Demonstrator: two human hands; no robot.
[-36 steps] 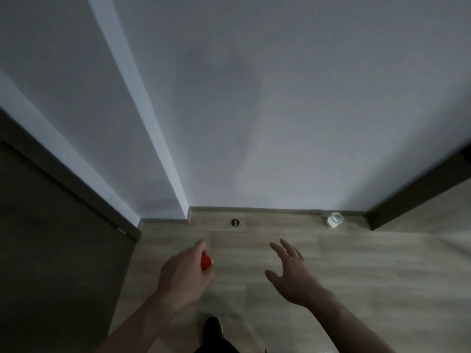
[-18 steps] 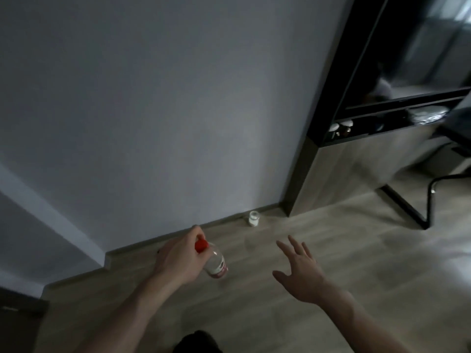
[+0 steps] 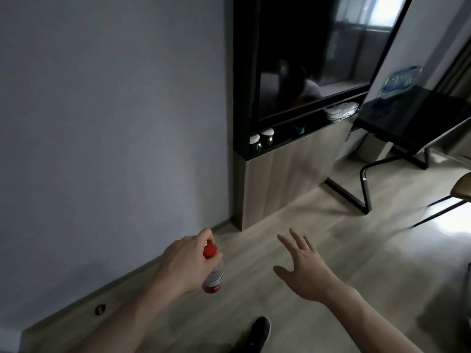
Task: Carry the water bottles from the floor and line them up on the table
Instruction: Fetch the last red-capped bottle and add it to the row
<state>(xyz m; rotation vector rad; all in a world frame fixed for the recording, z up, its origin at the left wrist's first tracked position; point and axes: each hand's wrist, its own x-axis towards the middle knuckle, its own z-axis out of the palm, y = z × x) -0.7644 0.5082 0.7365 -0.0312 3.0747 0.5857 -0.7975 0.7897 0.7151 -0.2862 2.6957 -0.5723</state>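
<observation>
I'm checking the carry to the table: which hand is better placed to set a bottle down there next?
Left. The left hand already grips the bottle near its red cap; the right hand is open and empty. The table lies ahead, right.

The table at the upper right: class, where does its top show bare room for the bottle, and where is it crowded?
The dark table looks bare across its near corner and middle, bordered by the cabinet on its left. Its far end holds a blue-and-white pack, so that end is crowded. The left hand holds the bottle; the right hand is open.
</observation>
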